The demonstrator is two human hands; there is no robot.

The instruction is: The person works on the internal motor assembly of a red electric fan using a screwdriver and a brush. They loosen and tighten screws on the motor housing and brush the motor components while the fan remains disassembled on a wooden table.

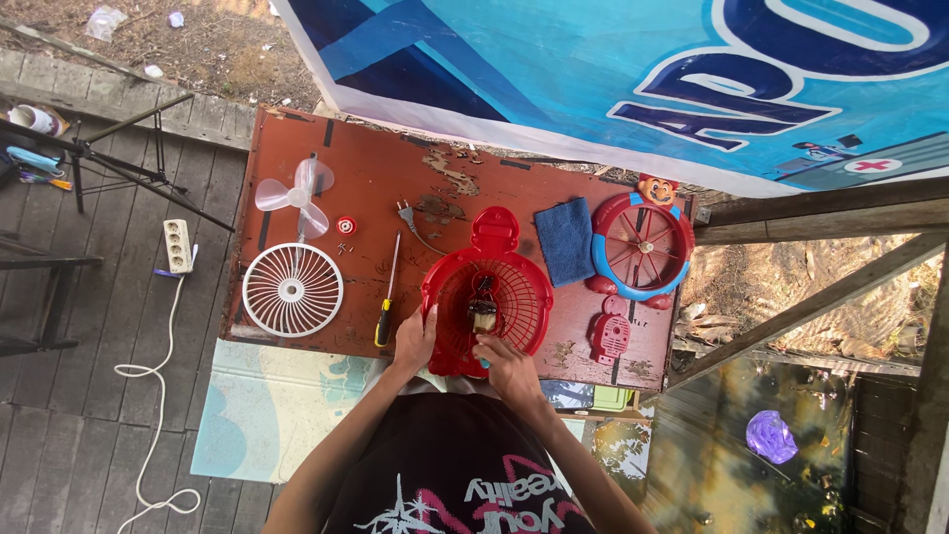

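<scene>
Worn red-brown wooden tabletop (395, 178), paint flaked near the middle, set across a plank deck.

Red round plastic fan housing (486, 297), grille-backed, at the near edge just right of centre. Its long axis runs from near edge to far edge, and the tab-shaped red base points toward the far edge. A small brown motor (482, 312) sits in its middle.

Red-and-blue round fan front grille (643, 245) with a cartoon figure on top, at the right edge.

White round plastic grille (293, 289), near the left near corner.

Blue folded cloth (565, 239), between the two red grilles.

White three-blade fan propeller (297, 196), toward the far left corner.

Small red slotted cover (611, 336), near the right near corner.

Yellow-and-black-handled screwdriver (388, 297), shaft pointing toward the far edge, just left of the housing.

Left hand (415, 341): curled loosely around the housing's left near rim, steadying it.

Right hand (506, 364): closed on a small blue-tipped tool (483, 362) at the housing's near rim, just below the motor.
</scene>
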